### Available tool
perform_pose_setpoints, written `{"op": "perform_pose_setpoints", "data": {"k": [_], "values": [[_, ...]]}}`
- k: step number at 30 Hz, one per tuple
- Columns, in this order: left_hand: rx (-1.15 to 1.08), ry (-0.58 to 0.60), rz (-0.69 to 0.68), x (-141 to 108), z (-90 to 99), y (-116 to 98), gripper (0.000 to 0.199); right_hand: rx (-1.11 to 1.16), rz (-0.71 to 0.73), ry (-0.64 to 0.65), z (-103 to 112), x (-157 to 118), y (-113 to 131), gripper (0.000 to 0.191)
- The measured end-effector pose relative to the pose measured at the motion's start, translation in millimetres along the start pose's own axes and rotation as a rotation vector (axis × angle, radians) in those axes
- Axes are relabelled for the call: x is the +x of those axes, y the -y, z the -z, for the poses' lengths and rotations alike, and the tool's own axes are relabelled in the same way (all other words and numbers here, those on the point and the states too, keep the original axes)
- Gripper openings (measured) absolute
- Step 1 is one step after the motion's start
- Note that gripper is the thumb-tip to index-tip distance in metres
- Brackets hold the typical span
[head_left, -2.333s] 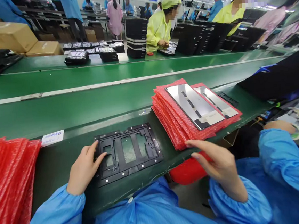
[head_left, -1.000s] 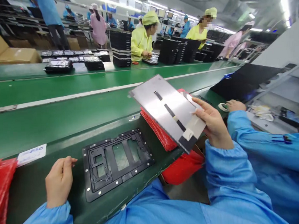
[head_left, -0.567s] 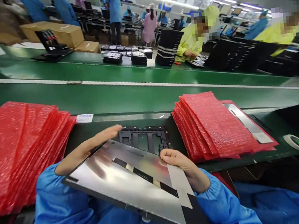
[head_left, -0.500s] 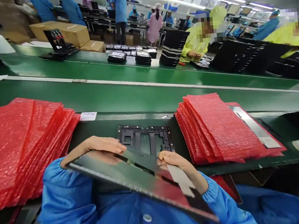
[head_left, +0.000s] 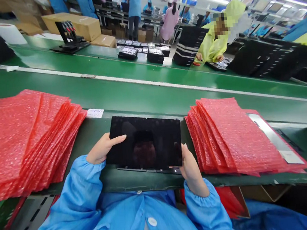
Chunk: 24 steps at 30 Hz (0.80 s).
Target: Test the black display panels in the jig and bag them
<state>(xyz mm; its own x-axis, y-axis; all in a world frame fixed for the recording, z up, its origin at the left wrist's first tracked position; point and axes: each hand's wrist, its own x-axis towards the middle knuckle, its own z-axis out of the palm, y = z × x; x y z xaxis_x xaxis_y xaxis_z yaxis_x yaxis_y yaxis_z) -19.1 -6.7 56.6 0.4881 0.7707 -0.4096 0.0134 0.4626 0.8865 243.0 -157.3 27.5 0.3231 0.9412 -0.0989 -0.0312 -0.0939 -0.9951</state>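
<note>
The step in hand looks to be lining up a flat black panel [head_left: 145, 144] above a dark frame [head_left: 161, 170], whose dotted edge shows along the panel's near side; whether the two touch cannot be told. Both hands are grasping the panel: the left hand [head_left: 101, 150] at its left end with the thumb laid over the face, the right hand [head_left: 192, 169] at its right edge, close to the near corner. The next move seems to call for a level, even grip and edges squared to the frame.

The panel is over the middle of the green surface [head_left: 143, 183], between a left red stack [head_left: 18, 141] and a right red stack [head_left: 233, 140]. Its glossy face is up; its long axis runs left to right, roughly along the surface's near edge, with short ends facing left and right.
</note>
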Motion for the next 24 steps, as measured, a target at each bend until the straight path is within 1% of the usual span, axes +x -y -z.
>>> {"op": "perform_pose_setpoints", "data": {"k": [1,2,3,5,7,9,10,12,14,16,18,20,22,24], "values": [[0.012,-0.001,0.002,1,-0.7,2,0.042,-0.091,0.081,-0.092,-2,2,-1,0.056],[0.025,0.002,0.002,3,-1.4,3,0.041,-0.18,0.148,-0.167,-4,4,-2,0.053],[0.038,0.012,0.004,4,-2.2,4,0.039,-0.256,0.193,-0.224,-5,5,-3,0.056],[0.041,0.074,0.016,7,-3.6,6,0.036,-0.338,0.218,-0.297,-5,6,-5,0.062],[0.008,0.178,-0.008,10,-4.3,8,0.035,-0.343,0.198,-0.316,-3,5,-9,0.064],[-0.029,0.256,-0.103,14,-4.8,15,0.038,-0.34,0.161,-0.303,1,2,-14,0.065],[-0.036,0.263,-0.165,16,-5.2,19,0.044,-0.348,0.137,-0.294,4,0,-17,0.064],[-0.007,0.212,-0.259,20,-6.3,30,0.061,-0.386,0.094,-0.289,9,-3,-23,0.062],[0.126,0.11,-0.312,25,-7.3,42,0.07,-0.423,0.066,-0.292,14,-4,-27,0.062],[0.387,-0.017,-0.367,29,-7.4,51,0.069,-0.446,0.059,-0.301,17,-5,-30,0.063],[0.67,-0.119,-0.421,32,-6.4,56,0.063,-0.459,0.069,-0.308,18,-4,-32,0.064],[0.836,-0.163,-0.45,34,-4.9,57,0.059,-0.482,0.072,-0.308,18,-4,-33,0.065],[0.88,-0.159,-0.453,35,-3.6,57,0.057,-0.513,0.064,-0.313,17,-3,-35,0.065],[0.875,-0.156,-0.44,36,-2.6,57,0.055,-0.54,0.054,-0.329,17,-3,-37,0.065]]}}
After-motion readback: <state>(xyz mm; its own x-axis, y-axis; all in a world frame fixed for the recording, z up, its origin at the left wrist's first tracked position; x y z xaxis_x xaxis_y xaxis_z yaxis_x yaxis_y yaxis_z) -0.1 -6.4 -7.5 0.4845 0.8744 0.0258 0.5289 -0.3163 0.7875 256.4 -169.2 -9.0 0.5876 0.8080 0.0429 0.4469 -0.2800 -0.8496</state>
